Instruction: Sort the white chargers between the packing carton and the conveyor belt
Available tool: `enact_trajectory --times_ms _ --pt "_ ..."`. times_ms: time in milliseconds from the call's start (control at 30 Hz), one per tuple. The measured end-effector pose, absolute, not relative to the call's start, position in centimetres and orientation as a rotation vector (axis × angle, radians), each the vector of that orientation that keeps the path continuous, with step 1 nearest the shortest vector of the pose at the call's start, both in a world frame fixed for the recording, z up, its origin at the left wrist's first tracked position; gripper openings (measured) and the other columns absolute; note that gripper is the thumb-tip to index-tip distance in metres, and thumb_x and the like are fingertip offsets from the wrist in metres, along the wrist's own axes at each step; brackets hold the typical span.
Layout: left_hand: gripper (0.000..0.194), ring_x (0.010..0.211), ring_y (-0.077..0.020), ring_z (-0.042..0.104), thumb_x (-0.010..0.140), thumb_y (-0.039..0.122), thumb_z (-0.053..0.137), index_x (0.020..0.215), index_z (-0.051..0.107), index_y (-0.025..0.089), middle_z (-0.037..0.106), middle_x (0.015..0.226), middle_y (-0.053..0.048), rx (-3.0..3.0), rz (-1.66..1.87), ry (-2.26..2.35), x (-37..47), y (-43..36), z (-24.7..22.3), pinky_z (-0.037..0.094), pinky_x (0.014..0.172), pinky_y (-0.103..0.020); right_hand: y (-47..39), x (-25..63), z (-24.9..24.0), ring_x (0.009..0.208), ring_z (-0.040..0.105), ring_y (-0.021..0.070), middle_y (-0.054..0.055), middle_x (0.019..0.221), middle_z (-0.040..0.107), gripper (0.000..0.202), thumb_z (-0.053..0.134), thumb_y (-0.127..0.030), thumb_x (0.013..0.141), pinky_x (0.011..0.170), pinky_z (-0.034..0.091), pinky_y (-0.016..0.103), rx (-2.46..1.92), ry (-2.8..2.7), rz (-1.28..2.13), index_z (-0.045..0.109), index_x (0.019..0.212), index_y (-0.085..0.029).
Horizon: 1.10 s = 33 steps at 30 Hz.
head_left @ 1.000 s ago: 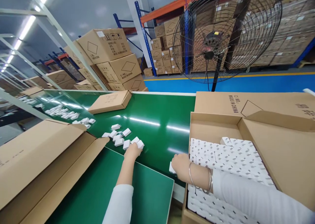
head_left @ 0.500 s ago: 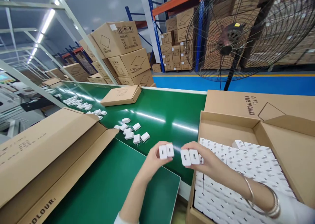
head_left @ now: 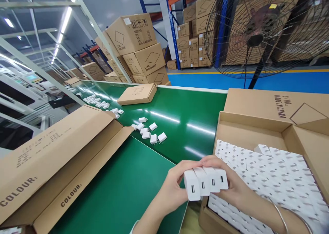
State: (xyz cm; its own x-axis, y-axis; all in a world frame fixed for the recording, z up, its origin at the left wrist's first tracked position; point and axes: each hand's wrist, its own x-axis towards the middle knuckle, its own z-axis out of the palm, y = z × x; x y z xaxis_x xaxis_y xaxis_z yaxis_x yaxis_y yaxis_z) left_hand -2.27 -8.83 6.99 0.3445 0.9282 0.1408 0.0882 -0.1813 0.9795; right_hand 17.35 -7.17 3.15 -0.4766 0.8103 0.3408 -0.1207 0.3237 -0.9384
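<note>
Several white USB chargers (head_left: 203, 184) are pressed side by side in one row between my two hands, with their port faces toward me. My left hand (head_left: 173, 186) grips the left end of the row, and my right hand (head_left: 235, 186) closes round the right end. The fingertips meet along the top. Beside my right hand lies an open carton (head_left: 277, 129) packed with rows of white chargers (head_left: 277, 172). One charger (head_left: 262, 149) sits raised on top of the rows. More loose chargers (head_left: 146, 134) lie on the green belt (head_left: 190, 107).
An open carton (head_left: 64, 151) leans at the left over the green board (head_left: 123, 186). A flat closed box (head_left: 137, 93) lies on the belt. Beyond it are stacked cartons (head_left: 138, 35) and a large fan (head_left: 254, 38) at the back right.
My hands have come together, joining two separate pairs of chargers into one row. The view has shifted, so the surroundings appear farther right.
</note>
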Motion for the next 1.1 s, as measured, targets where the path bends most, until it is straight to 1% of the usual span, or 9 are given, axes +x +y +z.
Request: enact_trajectory --times_ms 200,300,367,467,567,767,900,1000,1100 --pt "0.052 0.101 -0.0212 0.063 0.069 0.019 0.076 0.117 0.061 0.032 0.065 0.116 -0.004 1.553 0.934 0.995 -2.4 -9.2 7.1 0.051 0.089 -0.032 -7.6 17.5 4.1 0.113 0.054 0.0234 0.006 0.117 0.055 0.034 0.055 -0.034 0.089 0.086 0.052 0.036 -0.637 -1.751 1.196 0.044 0.121 -0.038" --pt "0.063 0.104 -0.0208 0.062 0.068 0.020 0.077 0.125 0.054 0.034 0.065 0.116 -0.003 1.573 0.943 0.983 -2.4 -9.3 7.0 0.050 0.091 -0.032 -7.8 17.6 4.2 0.113 0.054 0.0239 0.007 0.116 0.053 0.033 0.053 -0.031 0.090 0.085 0.053 0.037 -0.650 -1.760 1.205 0.041 0.120 -0.036" --pt "0.067 0.104 -0.0198 0.062 0.069 0.019 0.077 0.127 0.049 0.036 0.065 0.117 -0.002 1.587 0.954 0.979 -2.4 -9.4 6.9 0.050 0.090 -0.031 -7.9 17.6 4.2 0.108 0.056 0.0228 0.007 0.116 0.051 0.031 0.051 -0.031 0.091 0.080 0.055 0.035 -0.657 -1.753 1.246 0.039 0.119 -0.036" --pt "0.055 0.105 -0.0188 0.061 0.071 0.018 0.075 0.119 0.054 0.035 0.064 0.117 -0.001 1.675 0.988 0.945 -2.4 -9.4 7.0 0.050 0.088 -0.030 -7.9 17.5 4.1 0.098 0.058 0.0200 0.006 0.116 0.048 0.029 0.050 -0.033 0.092 0.072 0.055 0.033 -0.658 -1.742 1.322 0.036 0.116 -0.038" --pt "0.042 0.108 -0.0195 0.058 0.074 0.016 0.073 0.110 0.059 0.032 0.064 0.116 -0.002 1.805 0.991 0.912 -2.3 -9.5 7.4 0.048 0.091 -0.031 -7.9 17.4 3.4 0.107 0.054 0.0208 0.005 0.118 0.045 0.029 0.051 -0.034 0.091 0.078 0.054 0.034 -0.671 -1.725 1.368 0.034 0.114 -0.039" --pt "0.051 0.114 -0.0213 0.053 0.077 0.017 0.070 0.120 0.047 0.030 0.057 0.120 -0.006 1.885 0.962 0.948 -1.9 -10.0 7.9 0.048 0.094 -0.035 -8.2 17.5 2.3 0.118 0.046 0.0228 0.006 0.125 0.040 0.035 0.053 -0.037 0.090 0.088 0.051 0.038 -0.710 -1.673 1.496 0.031 0.117 -0.038" --pt "0.049 0.110 -0.0216 0.056 0.075 0.018 0.071 0.115 0.044 0.028 0.057 0.115 -0.008 1.915 1.074 0.930 -1.4 -9.9 7.0 0.052 0.087 -0.034 -8.6 17.6 2.5 0.116 0.049 0.0229 0.007 0.124 0.042 0.037 0.047 -0.033 0.092 0.087 0.052 0.039 -0.792 -1.696 1.542 0.027 0.123 -0.039" --pt "0.051 0.108 -0.0206 0.057 0.073 0.017 0.074 0.113 0.044 0.029 0.059 0.112 -0.006 1.921 1.189 0.886 -1.1 -9.6 6.1 0.052 0.089 -0.034 -8.8 17.9 2.8 0.119 0.049 0.0230 0.007 0.128 0.044 0.039 0.044 -0.026 0.093 0.086 0.053 0.039 -0.789 -1.783 1.493 0.026 0.125 -0.039" --pt "0.052 0.110 -0.0208 0.058 0.075 0.016 0.072 0.116 0.042 0.028 0.058 0.114 -0.006 1.916 1.208 0.853 -1.5 -9.8 6.2 0.051 0.092 -0.034 -8.6 18.6 3.4 0.127 0.044 0.0248 0.009 0.136 0.043 0.042 0.048 -0.022 0.091 0.093 0.051 0.042 -0.779 -1.954 1.308 0.030 0.126 -0.036"
